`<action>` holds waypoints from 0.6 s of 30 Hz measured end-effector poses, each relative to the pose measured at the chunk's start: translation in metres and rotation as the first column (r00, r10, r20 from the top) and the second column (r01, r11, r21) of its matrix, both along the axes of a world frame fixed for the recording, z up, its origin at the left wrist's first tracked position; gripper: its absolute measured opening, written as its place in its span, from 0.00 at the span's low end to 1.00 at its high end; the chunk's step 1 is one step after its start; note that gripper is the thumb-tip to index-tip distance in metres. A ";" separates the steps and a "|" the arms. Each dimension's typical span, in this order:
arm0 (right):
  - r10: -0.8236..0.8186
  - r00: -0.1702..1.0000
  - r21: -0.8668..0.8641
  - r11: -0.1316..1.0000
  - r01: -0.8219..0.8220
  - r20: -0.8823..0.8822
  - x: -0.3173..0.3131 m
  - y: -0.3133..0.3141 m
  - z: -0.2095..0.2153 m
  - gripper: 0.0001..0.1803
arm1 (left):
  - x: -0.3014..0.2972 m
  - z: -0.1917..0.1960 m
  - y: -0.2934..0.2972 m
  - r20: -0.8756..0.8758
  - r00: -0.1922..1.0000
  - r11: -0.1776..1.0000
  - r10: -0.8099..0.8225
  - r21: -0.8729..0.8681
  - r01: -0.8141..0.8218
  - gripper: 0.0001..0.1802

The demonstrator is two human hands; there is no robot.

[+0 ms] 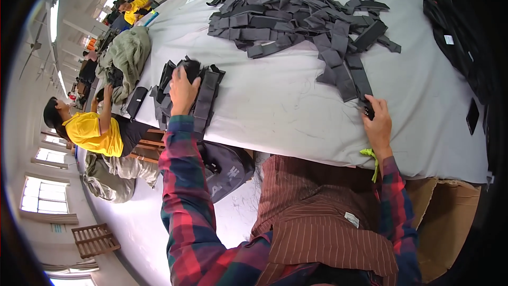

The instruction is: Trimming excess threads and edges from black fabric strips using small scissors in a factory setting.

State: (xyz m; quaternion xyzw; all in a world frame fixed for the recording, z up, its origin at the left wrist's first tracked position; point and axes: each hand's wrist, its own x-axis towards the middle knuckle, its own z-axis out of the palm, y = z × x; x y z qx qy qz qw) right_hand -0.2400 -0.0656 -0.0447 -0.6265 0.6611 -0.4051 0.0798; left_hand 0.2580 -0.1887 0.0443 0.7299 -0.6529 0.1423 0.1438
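My left hand [182,91] lies flat on top of a neat stack of dark grey fabric pieces [203,100] at the near left edge of the grey-covered table [280,106]; its fingers are spread and press down. My right hand [377,121] rests on the table near its front edge, its fingers closed on the end of a dark grey strip [365,107] that trails from the big loose pile of strips [307,18] farther back. Both sleeves are red and dark plaid, and a yellow-green band [371,154] circles the right wrist.
A stack of black pieces [457,37] lines the table's right edge. A green garment heap [127,55] sits at the far left. A person in a yellow shirt [95,130] is seated to the left. A dark bag [225,169] and a cardboard box [447,206] stand under the table.
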 end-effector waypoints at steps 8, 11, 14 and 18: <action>0.046 0.998 -0.237 0.970 -0.053 -0.034 -0.019 0.014 0.015 0.21 | -0.045 -0.033 0.021 0.045 0.998 0.997 -0.040 0.070 0.037 0.32; -0.051 0.902 -0.245 0.954 0.170 0.429 -0.021 0.020 0.031 0.14 | -0.119 -0.031 0.052 -0.490 0.705 0.848 -0.512 -0.156 0.507 0.25; -0.030 0.492 -0.075 0.978 0.192 0.870 -0.017 0.037 0.062 0.12 | -0.218 -0.027 0.094 -0.998 0.062 0.586 -0.033 0.031 0.809 0.17; -0.027 0.604 -0.015 0.998 0.065 0.797 0.015 0.057 0.060 0.10 | -0.301 -0.049 0.112 -0.964 -0.164 0.470 0.210 -0.047 0.881 0.23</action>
